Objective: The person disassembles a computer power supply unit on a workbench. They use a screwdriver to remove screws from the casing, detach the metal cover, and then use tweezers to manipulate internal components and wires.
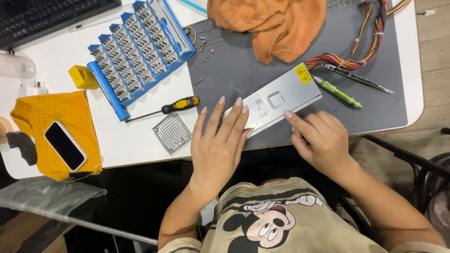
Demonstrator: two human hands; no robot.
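A silver metal power supply box (281, 96) lies on a grey work mat (234, 70), with a bundle of coloured wires (361, 47) running from its far end. My left hand (220, 140) rests flat, fingers spread, its fingertips on the near left end of the box. My right hand (318, 138) sits at the box's near edge, with the index finger touching its side. Neither hand grips anything.
A black-and-yellow screwdriver (173, 107), a small metal grille (172, 132) and a blue screwdriver-bit rack (138, 47) lie left of the mat. An orange cloth (272, 23), green pen (337, 92), tweezers (358, 78), loose screws (204, 47), phone (65, 145) on yellow cloth, keyboard (42, 16).
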